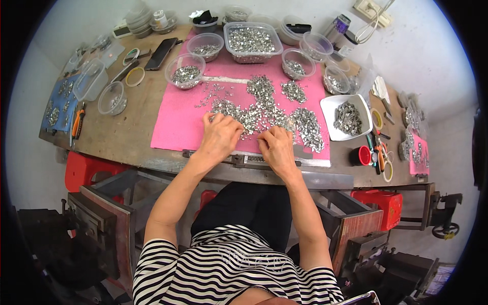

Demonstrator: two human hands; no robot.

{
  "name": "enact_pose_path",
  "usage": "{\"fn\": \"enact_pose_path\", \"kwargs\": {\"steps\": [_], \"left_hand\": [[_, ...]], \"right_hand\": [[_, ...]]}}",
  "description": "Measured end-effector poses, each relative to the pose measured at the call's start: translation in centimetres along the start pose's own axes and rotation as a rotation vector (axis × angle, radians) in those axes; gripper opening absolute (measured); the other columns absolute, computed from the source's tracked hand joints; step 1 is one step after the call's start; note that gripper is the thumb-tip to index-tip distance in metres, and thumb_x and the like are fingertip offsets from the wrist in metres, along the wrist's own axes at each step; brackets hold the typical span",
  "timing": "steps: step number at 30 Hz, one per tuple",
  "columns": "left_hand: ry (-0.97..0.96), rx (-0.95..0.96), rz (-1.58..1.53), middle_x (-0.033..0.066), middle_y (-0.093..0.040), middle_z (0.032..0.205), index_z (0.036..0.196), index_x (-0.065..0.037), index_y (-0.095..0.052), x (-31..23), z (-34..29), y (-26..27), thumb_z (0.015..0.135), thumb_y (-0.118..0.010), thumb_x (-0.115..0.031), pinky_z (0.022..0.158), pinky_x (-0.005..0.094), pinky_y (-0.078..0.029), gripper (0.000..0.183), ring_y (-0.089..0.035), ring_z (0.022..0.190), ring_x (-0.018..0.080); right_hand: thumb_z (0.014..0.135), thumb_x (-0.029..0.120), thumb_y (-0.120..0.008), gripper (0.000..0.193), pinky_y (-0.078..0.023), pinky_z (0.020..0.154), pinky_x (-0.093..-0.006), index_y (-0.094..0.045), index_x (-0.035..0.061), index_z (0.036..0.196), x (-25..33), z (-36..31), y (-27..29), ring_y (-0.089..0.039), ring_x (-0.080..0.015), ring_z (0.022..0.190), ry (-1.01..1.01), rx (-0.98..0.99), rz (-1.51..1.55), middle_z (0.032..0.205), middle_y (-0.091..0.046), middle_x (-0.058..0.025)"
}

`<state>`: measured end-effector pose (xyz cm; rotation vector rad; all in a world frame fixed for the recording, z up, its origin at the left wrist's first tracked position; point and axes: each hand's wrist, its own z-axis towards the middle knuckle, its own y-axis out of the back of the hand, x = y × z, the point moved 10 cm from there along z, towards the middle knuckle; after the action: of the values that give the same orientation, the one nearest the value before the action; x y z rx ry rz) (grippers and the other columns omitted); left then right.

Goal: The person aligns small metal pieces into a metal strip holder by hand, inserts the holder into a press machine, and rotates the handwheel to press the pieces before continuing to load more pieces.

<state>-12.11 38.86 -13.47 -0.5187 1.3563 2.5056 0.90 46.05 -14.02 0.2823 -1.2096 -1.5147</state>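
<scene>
Small shiny silver metal pieces (262,94) lie in loose heaps on a pink ribbed mat (170,124). My left hand (221,134) rests at the near left edge of the middle heap, fingers curled down and closed together. Close by on the right, my right hand (278,147) bends its fingers down at the same heap's near edge, thumb toward the fingertips. Whatever lies between the fingertips of either hand is too small or hidden to make out. A separate pile (307,127) of pieces is just right of my right hand.
Behind the heaps stand a large clear tub (252,55) of pieces and several round tubs. A white square bowl (325,109) holds darker pieces on the right. A red cup (360,155), pliers (79,122), a phone (161,53) and tape rolls lie around. A metal bar (239,160) runs along the near edge.
</scene>
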Motion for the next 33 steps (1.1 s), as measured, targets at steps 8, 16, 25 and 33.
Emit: {"fn": "enact_pose_path", "kwargs": {"steps": [8, 16, 25, 33], "left_hand": [[-0.030, 0.079, -0.006, 0.0015, -0.061, 0.090, 0.091, -0.013, -0.069, -1.2, -1.0, -0.7, 0.085, -0.074, -0.014, 0.099, 0.0511, -0.032, 0.008, -0.055, 0.098, 0.0228], [-0.051, 0.047, -0.072, 0.0022, -0.061, 0.090, 0.093, -0.010, -0.067, -3.0, -1.6, -0.2, 0.087, -0.071, -0.010, 0.098, 0.0460, -0.033, 0.008, -0.057, 0.093, 0.0221], [-0.117, 0.040, -0.259, 0.0022, -0.061, 0.090, 0.094, -0.009, -0.065, -6.7, -2.6, -1.4, 0.088, -0.071, -0.012, 0.095, 0.0430, -0.035, 0.009, -0.057, 0.092, 0.0222], [0.032, 0.048, -0.091, 0.0015, -0.060, 0.087, 0.089, -0.011, -0.068, -1.4, -1.4, 0.7, 0.089, -0.071, -0.014, 0.097, 0.0458, -0.033, 0.005, -0.056, 0.091, 0.0216]], "right_hand": [[0.080, 0.005, -0.072, 0.009, -0.040, 0.083, -0.0404, -0.066, 0.0076, 0.086, 0.4, 0.2, -0.1, -0.057, -0.0255, 0.086, 0.033, -0.008, 0.000, 0.083, -0.057, -0.0059], [0.084, 0.001, -0.068, 0.011, -0.041, 0.080, -0.0371, -0.062, 0.0048, 0.092, -0.7, -2.2, 2.5, -0.058, -0.0255, 0.083, -0.091, 0.112, 0.232, 0.086, -0.059, -0.0068], [0.079, -0.002, -0.071, 0.019, -0.042, 0.081, -0.0393, -0.060, 0.0040, 0.093, 0.4, -4.8, 4.0, -0.059, -0.0275, 0.092, 0.016, 0.043, 0.231, 0.095, -0.061, -0.0082], [0.077, -0.001, -0.073, 0.020, -0.042, 0.082, -0.0393, -0.063, 0.0044, 0.092, 1.5, -4.9, 4.0, -0.059, -0.0273, 0.091, 0.115, 0.024, 0.115, 0.095, -0.061, -0.0080]]}}
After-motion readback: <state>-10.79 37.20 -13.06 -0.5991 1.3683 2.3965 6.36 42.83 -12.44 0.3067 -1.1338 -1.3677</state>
